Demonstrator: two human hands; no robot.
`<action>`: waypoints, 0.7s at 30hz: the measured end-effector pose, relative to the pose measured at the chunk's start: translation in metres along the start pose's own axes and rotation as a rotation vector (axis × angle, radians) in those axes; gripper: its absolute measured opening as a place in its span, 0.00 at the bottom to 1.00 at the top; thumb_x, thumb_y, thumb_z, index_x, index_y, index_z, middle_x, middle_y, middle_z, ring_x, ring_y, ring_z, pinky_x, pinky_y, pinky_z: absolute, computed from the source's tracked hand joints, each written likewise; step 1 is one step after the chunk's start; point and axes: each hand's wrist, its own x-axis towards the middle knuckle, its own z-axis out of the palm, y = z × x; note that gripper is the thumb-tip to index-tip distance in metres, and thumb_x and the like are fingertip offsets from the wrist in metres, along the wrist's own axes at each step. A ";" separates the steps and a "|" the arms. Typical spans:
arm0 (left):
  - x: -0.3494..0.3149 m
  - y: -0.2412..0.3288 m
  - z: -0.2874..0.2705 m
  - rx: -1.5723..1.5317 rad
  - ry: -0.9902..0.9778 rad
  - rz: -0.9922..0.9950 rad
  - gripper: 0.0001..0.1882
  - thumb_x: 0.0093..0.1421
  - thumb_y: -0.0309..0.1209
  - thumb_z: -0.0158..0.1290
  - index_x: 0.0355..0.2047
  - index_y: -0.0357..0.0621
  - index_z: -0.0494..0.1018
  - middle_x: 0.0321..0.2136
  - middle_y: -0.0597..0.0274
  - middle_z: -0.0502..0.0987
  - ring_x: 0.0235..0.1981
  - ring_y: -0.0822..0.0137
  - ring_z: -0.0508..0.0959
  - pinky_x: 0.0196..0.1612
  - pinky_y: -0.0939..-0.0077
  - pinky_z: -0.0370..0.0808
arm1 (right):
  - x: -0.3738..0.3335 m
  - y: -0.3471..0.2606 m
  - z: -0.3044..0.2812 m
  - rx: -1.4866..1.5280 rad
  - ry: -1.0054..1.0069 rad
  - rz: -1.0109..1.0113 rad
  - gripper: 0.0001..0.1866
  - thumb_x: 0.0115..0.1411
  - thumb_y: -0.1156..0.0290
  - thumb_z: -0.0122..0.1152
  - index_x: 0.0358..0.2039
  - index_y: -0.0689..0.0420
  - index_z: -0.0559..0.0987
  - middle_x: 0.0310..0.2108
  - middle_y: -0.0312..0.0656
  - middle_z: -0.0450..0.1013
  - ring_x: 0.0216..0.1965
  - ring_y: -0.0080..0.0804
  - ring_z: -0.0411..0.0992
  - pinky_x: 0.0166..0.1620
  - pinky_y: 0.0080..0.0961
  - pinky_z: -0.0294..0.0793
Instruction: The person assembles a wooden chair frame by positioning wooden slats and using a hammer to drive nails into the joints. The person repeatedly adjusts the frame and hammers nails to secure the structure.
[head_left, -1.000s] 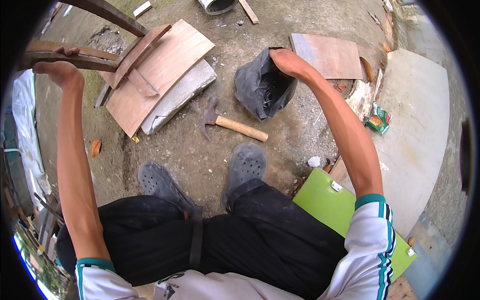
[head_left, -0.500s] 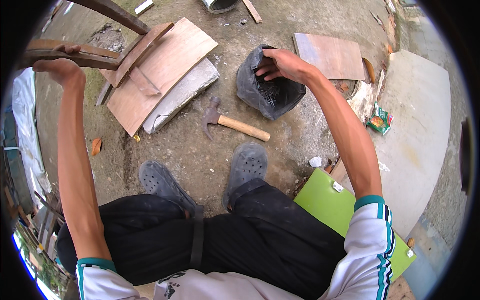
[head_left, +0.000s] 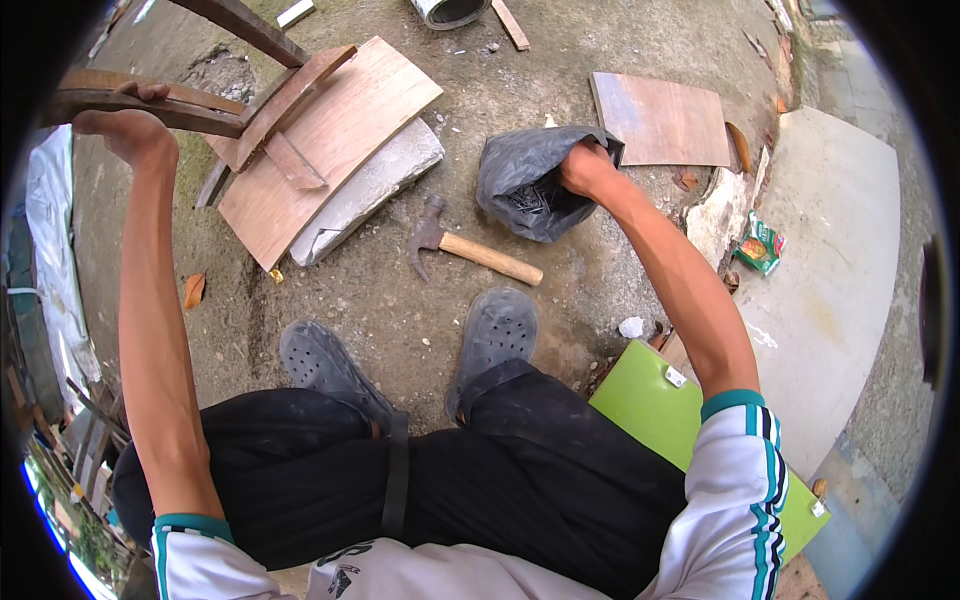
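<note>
At the upper left, my left hand (head_left: 135, 130) is wrapped round a dark bar of a wooden frame (head_left: 205, 117). The frame's curved cross-piece rests over a plywood board (head_left: 395, 90), which lies on a rough pale slab (head_left: 385, 180). My right hand (head_left: 588, 170) reaches into a black plastic bag (head_left: 512, 165), its fingers hidden by the bag's side. Dark, thin nails (head_left: 538, 198) show through the bag's mouth. Between the slab and the bag lies a claw hammer (head_left: 490, 257) with a wooden handle, touched by neither hand.
Beyond the bag lies another plywood piece (head_left: 665, 120). To the right are a large pale sheet (head_left: 830, 240), a green board (head_left: 650, 400) and a green packet (head_left: 760, 245). A round can (head_left: 450, 10) stands at the top. My grey clogs (head_left: 500, 330) are on the ground near the hammer.
My right hand has gone deeper into the bag, its fingers passing out of sight. The bag has tipped and its mouth has folded over. My left hand keeps its hold on the frame.
</note>
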 end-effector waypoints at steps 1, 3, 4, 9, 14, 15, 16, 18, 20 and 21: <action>0.001 0.000 -0.005 0.001 0.004 0.004 0.57 0.49 0.78 0.08 0.32 0.34 0.66 0.17 0.57 0.68 0.23 0.58 0.72 0.43 0.65 0.75 | 0.008 -0.011 -0.008 0.088 -0.052 0.145 0.11 0.56 0.73 0.51 0.37 0.60 0.79 0.37 0.54 0.77 0.39 0.51 0.76 0.41 0.41 0.77; 0.002 0.000 -0.008 -0.012 0.004 -0.011 0.56 0.49 0.78 0.08 0.31 0.34 0.66 0.17 0.57 0.67 0.23 0.59 0.71 0.43 0.65 0.75 | 0.011 -0.024 -0.021 0.153 -0.072 0.186 0.10 0.56 0.73 0.51 0.35 0.61 0.79 0.35 0.54 0.77 0.37 0.52 0.77 0.38 0.43 0.78; 0.001 0.001 -0.007 -0.023 -0.001 -0.019 0.56 0.50 0.78 0.08 0.31 0.35 0.66 0.17 0.57 0.67 0.23 0.59 0.71 0.43 0.65 0.75 | 0.009 -0.026 -0.025 0.182 -0.083 0.213 0.10 0.56 0.73 0.51 0.35 0.62 0.79 0.34 0.55 0.77 0.35 0.53 0.77 0.37 0.43 0.78; 0.002 0.003 -0.008 -0.049 -0.024 -0.020 0.55 0.51 0.77 0.08 0.31 0.35 0.65 0.17 0.57 0.67 0.23 0.59 0.71 0.42 0.65 0.75 | 0.011 -0.028 -0.038 0.180 -0.206 0.145 0.09 0.56 0.73 0.51 0.32 0.62 0.79 0.32 0.56 0.77 0.34 0.54 0.78 0.35 0.44 0.79; -0.006 0.007 0.006 -0.026 -0.036 0.000 0.55 0.52 0.76 0.07 0.30 0.35 0.66 0.18 0.57 0.67 0.23 0.59 0.71 0.42 0.66 0.75 | -0.005 0.013 -0.012 -0.235 -0.393 -0.245 0.11 0.58 0.72 0.51 0.35 0.60 0.81 0.37 0.50 0.79 0.39 0.45 0.79 0.40 0.39 0.79; -0.009 0.008 0.021 -0.046 -0.058 -0.007 0.55 0.52 0.76 0.07 0.30 0.35 0.66 0.18 0.57 0.67 0.23 0.59 0.71 0.42 0.66 0.75 | -0.021 0.037 -0.002 -0.586 -0.533 -0.569 0.12 0.59 0.71 0.51 0.36 0.59 0.82 0.38 0.48 0.79 0.40 0.43 0.79 0.41 0.37 0.79; -0.008 0.007 0.012 -0.018 -0.034 -0.003 0.55 0.52 0.76 0.07 0.30 0.35 0.66 0.18 0.57 0.67 0.23 0.59 0.71 0.43 0.66 0.75 | -0.004 0.025 -0.019 -0.596 -0.631 -0.601 0.13 0.60 0.71 0.50 0.37 0.59 0.82 0.39 0.47 0.79 0.41 0.41 0.78 0.42 0.36 0.78; -0.008 0.008 -0.003 -0.002 -0.004 0.014 0.54 0.52 0.77 0.09 0.30 0.34 0.65 0.16 0.58 0.66 0.22 0.60 0.70 0.39 0.66 0.75 | 0.024 -0.001 -0.064 -0.617 -0.843 -0.644 0.15 0.62 0.70 0.48 0.40 0.59 0.82 0.41 0.44 0.80 0.43 0.38 0.78 0.45 0.32 0.78; -0.007 0.009 -0.011 -0.002 0.011 0.025 0.54 0.52 0.77 0.10 0.30 0.34 0.65 0.16 0.58 0.66 0.21 0.61 0.69 0.37 0.66 0.75 | 0.038 -0.024 -0.112 -0.471 -0.983 -0.531 0.15 0.62 0.69 0.47 0.39 0.60 0.82 0.42 0.47 0.79 0.43 0.41 0.78 0.45 0.33 0.78; -0.007 0.008 -0.007 -0.009 0.006 0.024 0.54 0.52 0.77 0.10 0.30 0.34 0.65 0.16 0.58 0.66 0.21 0.60 0.70 0.37 0.66 0.75 | 0.033 -0.021 -0.110 -0.396 -0.983 -0.438 0.15 0.61 0.70 0.47 0.39 0.61 0.82 0.42 0.48 0.79 0.43 0.42 0.78 0.46 0.33 0.77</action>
